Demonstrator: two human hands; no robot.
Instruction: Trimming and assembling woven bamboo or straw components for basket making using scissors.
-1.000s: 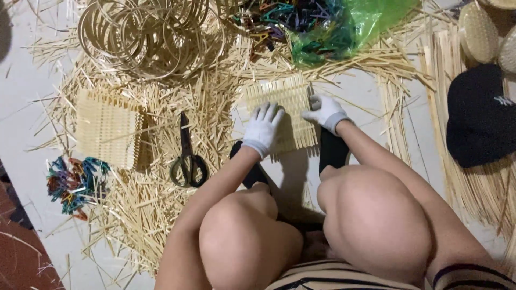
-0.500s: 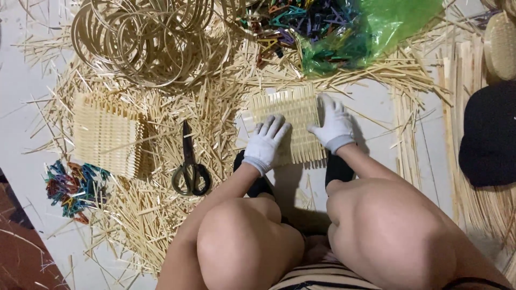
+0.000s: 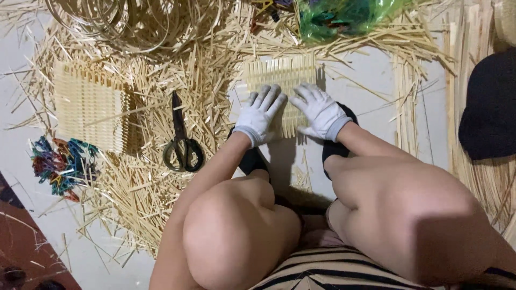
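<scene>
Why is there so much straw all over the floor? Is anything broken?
Loose straw bits lie scattered messily around the scissors and both woven mats. Nothing looks broken. Both gloved hands, left hand and right hand, lie flat on the small mat.

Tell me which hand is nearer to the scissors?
Left. The left hand lies just right of the scissors; the right hand lies farther right.

One package only: a translucent green plastic bag [image 3: 349, 16] lay at the top of the floor, just beyond the far edge of the small woven straw mat [image 3: 282, 80], crumpled and glossy, with dark and coloured bits showing through it. Its top was cut off by the frame. No labels, signs or screens were visible.
</scene>
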